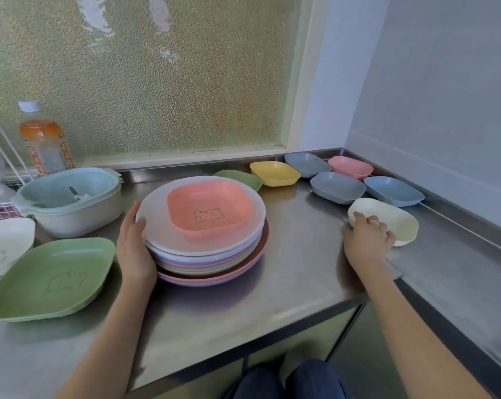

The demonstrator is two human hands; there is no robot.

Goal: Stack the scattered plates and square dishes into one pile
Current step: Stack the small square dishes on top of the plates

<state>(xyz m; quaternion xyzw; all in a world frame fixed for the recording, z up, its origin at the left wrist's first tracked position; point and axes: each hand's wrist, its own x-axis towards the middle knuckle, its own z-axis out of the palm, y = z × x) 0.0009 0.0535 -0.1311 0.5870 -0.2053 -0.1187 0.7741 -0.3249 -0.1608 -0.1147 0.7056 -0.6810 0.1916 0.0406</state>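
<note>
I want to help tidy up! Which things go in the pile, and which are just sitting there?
For the pile: plate stack, pink square dish on top, green square dish, cream dish under the right hand, small coloured dishes.

Just sitting there: drink bottle, lidded container.

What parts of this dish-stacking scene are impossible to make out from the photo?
Head view only:
- Plates lower in the pile: only rims show; upper plates cover them, so no exact count.
- Small green dish: mostly hidden behind the pile.
- Cream square dish: cut off by the left edge.
- Bottle label: too blurred to read.
- Contents of the lidded bowl: unclear through the lid.
</note>
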